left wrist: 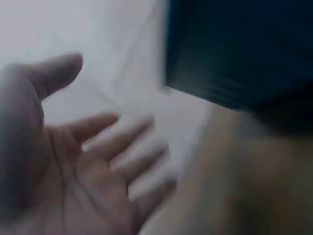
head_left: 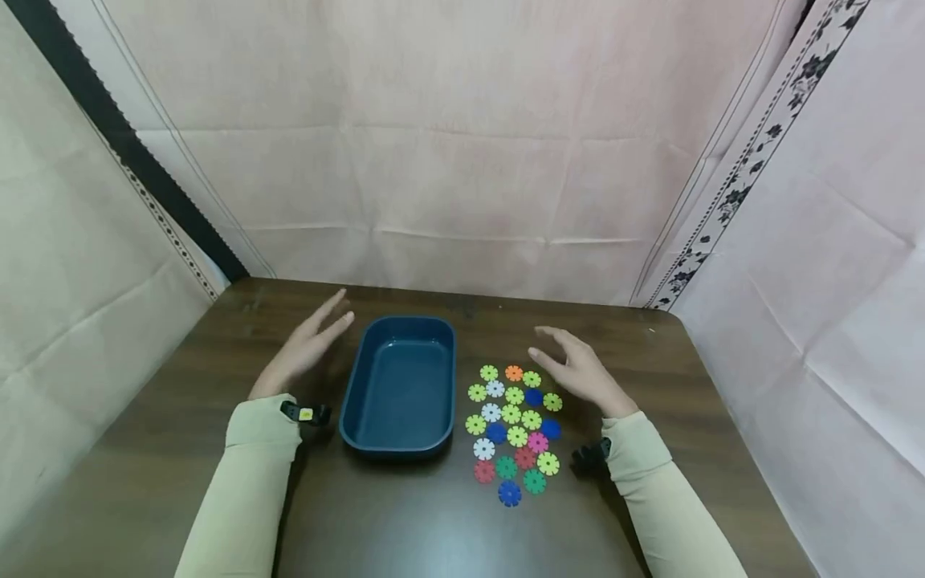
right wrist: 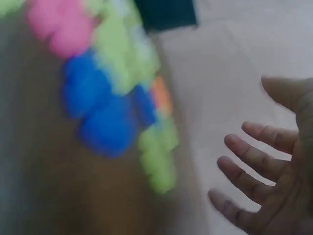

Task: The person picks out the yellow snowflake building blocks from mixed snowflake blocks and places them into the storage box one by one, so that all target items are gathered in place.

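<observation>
A dark blue rectangular tray stands on the wooden table with bare inside walls and floor. To its right lie several flat, notched plastic discs in yellow-green, blue, white, green, red, pink and orange. My left hand is held just left of the tray, its fingers spread and holding nothing; the left wrist view shows the palm beside the tray's side. At the upper right of the discs is my right hand, fingers apart and slightly bent, palm without anything in it. Blurred blue discs show in the right wrist view.
The brown table top reaches to a white cloth hung along its back. More cloth hangs at both sides, the right one with a floral border. Dark wrist cameras sit under both sleeves.
</observation>
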Demonstrator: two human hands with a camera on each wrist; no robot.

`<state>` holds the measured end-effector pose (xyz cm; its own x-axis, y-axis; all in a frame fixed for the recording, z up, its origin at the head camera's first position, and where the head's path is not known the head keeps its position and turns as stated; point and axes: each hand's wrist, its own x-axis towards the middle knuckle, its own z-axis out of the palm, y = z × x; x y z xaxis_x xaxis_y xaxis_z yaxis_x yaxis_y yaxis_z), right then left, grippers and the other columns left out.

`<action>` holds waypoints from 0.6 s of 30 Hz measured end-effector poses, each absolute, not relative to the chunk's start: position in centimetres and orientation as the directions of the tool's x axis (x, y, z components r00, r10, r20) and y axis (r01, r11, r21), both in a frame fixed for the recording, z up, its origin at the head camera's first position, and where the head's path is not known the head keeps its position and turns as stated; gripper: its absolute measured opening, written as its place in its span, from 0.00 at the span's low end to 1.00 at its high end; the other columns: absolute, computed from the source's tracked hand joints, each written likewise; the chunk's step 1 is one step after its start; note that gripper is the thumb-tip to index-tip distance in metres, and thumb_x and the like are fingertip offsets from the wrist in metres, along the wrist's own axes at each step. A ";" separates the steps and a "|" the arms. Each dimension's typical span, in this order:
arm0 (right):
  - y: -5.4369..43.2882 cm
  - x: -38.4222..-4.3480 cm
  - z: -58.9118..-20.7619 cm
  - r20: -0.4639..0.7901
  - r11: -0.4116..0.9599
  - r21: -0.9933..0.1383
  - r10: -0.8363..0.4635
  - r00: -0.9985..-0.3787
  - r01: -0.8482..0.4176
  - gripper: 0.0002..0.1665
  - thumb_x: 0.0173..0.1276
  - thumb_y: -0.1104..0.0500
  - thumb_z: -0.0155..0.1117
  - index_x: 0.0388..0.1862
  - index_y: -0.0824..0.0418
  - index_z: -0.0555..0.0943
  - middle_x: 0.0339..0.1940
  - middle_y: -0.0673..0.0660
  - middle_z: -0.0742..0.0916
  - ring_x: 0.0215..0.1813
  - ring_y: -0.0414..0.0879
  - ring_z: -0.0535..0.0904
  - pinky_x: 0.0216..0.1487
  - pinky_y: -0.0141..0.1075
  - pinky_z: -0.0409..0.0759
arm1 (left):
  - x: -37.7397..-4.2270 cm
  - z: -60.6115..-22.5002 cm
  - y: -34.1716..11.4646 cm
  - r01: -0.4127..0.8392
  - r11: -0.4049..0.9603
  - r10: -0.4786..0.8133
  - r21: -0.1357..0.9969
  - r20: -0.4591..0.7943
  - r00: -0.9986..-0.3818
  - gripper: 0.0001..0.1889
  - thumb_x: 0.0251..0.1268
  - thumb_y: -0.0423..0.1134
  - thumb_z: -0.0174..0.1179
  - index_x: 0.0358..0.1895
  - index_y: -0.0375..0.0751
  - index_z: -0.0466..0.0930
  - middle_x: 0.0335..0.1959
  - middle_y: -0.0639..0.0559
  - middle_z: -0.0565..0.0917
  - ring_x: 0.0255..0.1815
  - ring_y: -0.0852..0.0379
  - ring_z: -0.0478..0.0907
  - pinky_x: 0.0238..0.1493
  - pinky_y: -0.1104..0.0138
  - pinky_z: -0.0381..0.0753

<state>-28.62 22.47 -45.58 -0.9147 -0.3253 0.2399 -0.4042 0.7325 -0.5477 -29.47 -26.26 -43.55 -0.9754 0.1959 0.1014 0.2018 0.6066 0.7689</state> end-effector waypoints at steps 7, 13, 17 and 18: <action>22.8 -30.3 -47.7 0.157 0.667 -0.655 -0.341 -0.927 -0.356 0.25 0.70 0.45 0.68 0.56 0.61 0.81 0.48 0.57 0.82 0.49 0.51 0.76 0.52 0.47 0.75 | -31.2 -47.4 -26.0 -0.009 0.049 0.340 0.999 -0.025 -0.940 0.35 0.78 0.55 0.51 0.81 0.47 0.54 0.80 0.47 0.58 0.78 0.49 0.57 0.71 0.60 0.66; 22.4 -30.3 -48.0 0.175 0.688 -0.632 -0.323 -0.930 -0.357 0.12 0.69 0.53 0.71 0.45 0.58 0.83 0.44 0.56 0.80 0.46 0.52 0.72 0.49 0.46 0.72 | -30.7 -48.3 -24.9 -0.034 -0.004 0.292 0.999 -0.032 -0.956 0.35 0.73 0.54 0.58 0.78 0.46 0.61 0.77 0.46 0.62 0.72 0.51 0.68 0.58 0.68 0.78; 22.5 -30.0 -48.8 0.183 0.709 -0.612 -0.306 -0.934 -0.351 0.11 0.71 0.56 0.68 0.46 0.60 0.82 0.44 0.56 0.80 0.46 0.51 0.74 0.51 0.47 0.74 | -30.1 -48.8 -24.4 -0.042 -0.005 0.254 0.999 -0.039 -0.966 0.35 0.73 0.55 0.59 0.77 0.46 0.63 0.76 0.47 0.65 0.68 0.51 0.72 0.56 0.66 0.80; 22.5 -30.0 -49.0 0.189 0.712 -0.605 -0.305 -0.933 -0.355 0.12 0.71 0.55 0.68 0.48 0.61 0.82 0.44 0.56 0.80 0.46 0.51 0.74 0.51 0.48 0.75 | -29.9 -48.9 -24.2 -0.048 -0.013 0.243 0.999 -0.043 -0.969 0.34 0.72 0.54 0.60 0.77 0.46 0.64 0.75 0.47 0.66 0.67 0.51 0.74 0.55 0.65 0.80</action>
